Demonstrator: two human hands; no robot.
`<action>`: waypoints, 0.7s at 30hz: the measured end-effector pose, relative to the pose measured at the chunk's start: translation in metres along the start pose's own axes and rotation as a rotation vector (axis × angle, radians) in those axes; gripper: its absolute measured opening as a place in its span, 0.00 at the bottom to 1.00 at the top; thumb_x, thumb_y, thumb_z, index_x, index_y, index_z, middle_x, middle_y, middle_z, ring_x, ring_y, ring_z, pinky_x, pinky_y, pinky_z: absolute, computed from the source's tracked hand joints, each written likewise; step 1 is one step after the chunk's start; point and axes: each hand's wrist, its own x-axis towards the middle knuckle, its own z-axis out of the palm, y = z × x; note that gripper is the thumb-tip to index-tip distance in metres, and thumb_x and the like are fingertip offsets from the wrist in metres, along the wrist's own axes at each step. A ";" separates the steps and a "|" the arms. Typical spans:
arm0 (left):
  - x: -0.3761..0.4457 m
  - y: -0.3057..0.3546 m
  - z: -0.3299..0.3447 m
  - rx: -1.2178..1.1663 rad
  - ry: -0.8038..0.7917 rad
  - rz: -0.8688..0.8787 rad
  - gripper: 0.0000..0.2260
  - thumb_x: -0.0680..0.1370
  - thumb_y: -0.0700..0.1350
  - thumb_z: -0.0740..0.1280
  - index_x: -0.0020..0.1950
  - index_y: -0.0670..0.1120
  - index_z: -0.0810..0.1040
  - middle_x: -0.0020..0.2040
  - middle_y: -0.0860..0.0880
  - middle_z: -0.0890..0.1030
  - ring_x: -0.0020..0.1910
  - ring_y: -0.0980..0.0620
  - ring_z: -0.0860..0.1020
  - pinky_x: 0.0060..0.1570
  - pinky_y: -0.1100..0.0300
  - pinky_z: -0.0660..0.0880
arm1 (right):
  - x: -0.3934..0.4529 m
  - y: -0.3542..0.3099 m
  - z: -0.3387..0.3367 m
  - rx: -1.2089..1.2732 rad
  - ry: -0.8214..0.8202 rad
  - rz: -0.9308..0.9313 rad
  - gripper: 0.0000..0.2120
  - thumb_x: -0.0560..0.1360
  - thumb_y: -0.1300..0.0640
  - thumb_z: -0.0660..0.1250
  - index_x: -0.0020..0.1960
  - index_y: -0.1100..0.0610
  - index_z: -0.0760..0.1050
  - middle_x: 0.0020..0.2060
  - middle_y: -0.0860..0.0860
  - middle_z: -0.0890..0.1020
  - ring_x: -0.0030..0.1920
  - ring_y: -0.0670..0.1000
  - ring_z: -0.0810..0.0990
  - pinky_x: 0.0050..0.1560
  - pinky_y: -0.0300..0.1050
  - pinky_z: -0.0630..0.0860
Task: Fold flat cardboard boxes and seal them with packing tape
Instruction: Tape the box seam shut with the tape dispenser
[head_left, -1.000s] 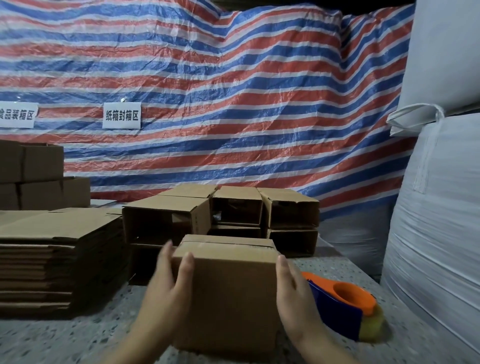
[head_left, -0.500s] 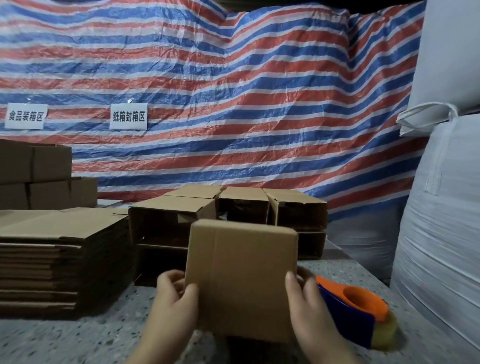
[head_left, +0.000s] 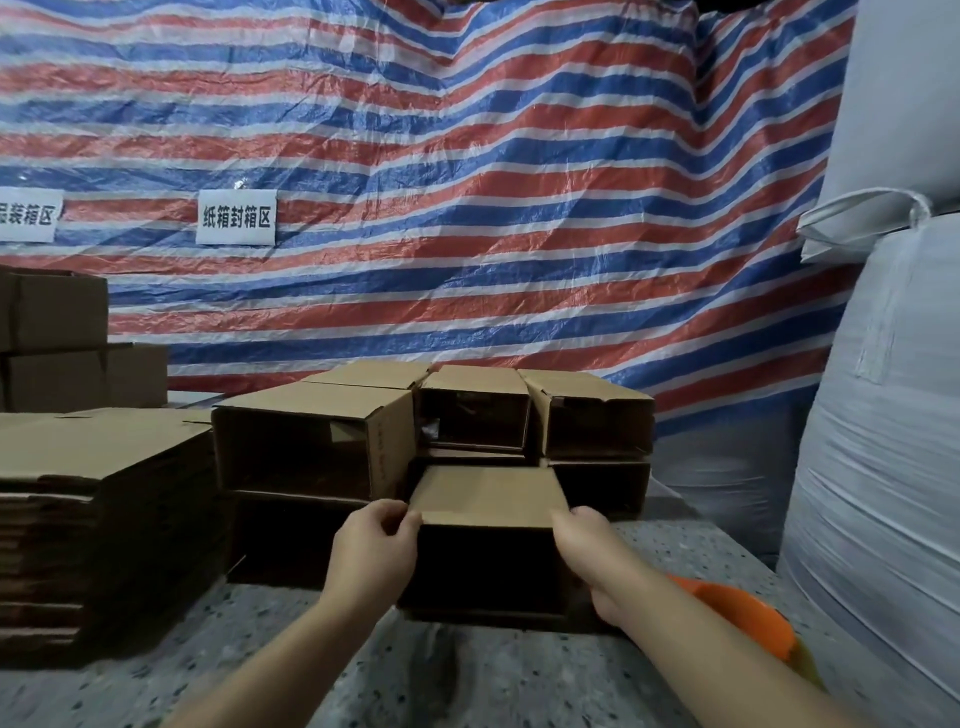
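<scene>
I've tipped the cardboard box onto its side, open mouth toward me, against the stack of open boxes mid-counter. My left hand and right hand each grip a side edge; this one looks finished, ready to stack.

- The right arm covered most of the orange tape dispenser, leaving only its rim in sight.
- The picture's left edge cut off the stack of flat cardboard and the left-hand sign.
- The open box showed only a dark interior.
- The picture's right edge cropped the white sack.
</scene>
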 end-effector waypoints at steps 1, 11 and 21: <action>0.003 -0.005 0.003 0.044 0.030 0.011 0.12 0.80 0.50 0.67 0.61 0.47 0.80 0.49 0.54 0.80 0.49 0.56 0.77 0.48 0.61 0.75 | 0.007 0.003 0.003 -0.009 0.000 0.008 0.23 0.84 0.51 0.53 0.76 0.59 0.63 0.70 0.56 0.72 0.69 0.58 0.71 0.71 0.56 0.69; 0.015 -0.019 0.009 0.187 0.192 -0.062 0.22 0.78 0.59 0.66 0.30 0.46 0.74 0.26 0.51 0.76 0.28 0.53 0.75 0.27 0.61 0.64 | 0.040 0.000 0.021 0.000 -0.003 -0.017 0.25 0.85 0.49 0.52 0.78 0.59 0.61 0.73 0.57 0.70 0.71 0.59 0.69 0.73 0.55 0.67; 0.017 -0.021 0.008 0.179 0.080 -0.009 0.25 0.81 0.58 0.59 0.30 0.43 0.76 0.24 0.48 0.76 0.25 0.48 0.75 0.27 0.58 0.67 | 0.045 0.001 0.023 -0.084 0.041 -0.081 0.25 0.85 0.44 0.51 0.74 0.59 0.66 0.62 0.54 0.74 0.60 0.54 0.72 0.56 0.47 0.68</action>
